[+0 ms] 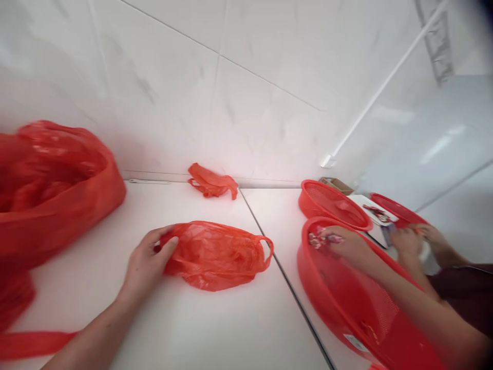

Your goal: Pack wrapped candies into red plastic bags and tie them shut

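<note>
The left hand (144, 262) had its fingers pinching the left end of an open, thin red plastic bag (215, 257), spread rightward from them on the white table (215, 329). It looked light, limp and slippery (probably easy to tear), best gripped at its rim. The right hand's (348, 246) fingers seemed curled around blurred pinkish-white pieces (316, 240) inside a round red plastic basket (314, 280).

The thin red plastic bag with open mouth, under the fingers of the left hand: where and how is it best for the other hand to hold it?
Probably by the loop handle of the thin red plastic bag, coming from the right: the loop sticks out at that end, while the left hand is at the opposite end.
</note>
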`<state>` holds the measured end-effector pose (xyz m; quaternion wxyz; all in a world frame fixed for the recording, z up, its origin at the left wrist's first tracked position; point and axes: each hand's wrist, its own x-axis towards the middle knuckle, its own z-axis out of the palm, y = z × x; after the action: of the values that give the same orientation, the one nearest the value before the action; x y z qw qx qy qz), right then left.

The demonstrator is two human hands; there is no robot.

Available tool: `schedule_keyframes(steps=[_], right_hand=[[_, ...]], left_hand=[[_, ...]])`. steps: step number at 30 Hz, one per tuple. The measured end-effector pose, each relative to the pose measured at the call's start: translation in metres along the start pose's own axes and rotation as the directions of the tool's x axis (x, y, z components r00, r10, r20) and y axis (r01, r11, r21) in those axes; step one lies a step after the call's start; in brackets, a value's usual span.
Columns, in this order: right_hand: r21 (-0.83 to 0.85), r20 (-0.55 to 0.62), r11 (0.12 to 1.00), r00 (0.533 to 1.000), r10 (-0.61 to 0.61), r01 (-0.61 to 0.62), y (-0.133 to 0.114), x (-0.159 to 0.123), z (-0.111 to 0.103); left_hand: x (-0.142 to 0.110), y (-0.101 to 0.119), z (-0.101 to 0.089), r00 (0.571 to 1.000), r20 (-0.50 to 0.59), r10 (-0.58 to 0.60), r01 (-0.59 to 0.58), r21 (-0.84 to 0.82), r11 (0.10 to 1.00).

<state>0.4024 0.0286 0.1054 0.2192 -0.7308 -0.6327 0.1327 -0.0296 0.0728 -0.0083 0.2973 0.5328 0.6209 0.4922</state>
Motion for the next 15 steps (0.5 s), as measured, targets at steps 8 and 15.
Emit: schedule_keyframes(steps=[8, 15], right_hand=[[0.125, -0.049, 0.960, 0.968, -0.248, 0.252, -0.109, 0.013, 0.006], [0.370, 0.171, 0.808, 0.822, -0.544, 0.458, -0.183, 0.024, 0.092]], left_hand=[[0.000, -0.004, 0.001, 0.999, 0.010, 0.038, -0.037, -0.052, 0.998], [-0.001, -0.005, 0.000, 0.999, 0.015, 0.041, -0.040, -0.062, 0.997]])
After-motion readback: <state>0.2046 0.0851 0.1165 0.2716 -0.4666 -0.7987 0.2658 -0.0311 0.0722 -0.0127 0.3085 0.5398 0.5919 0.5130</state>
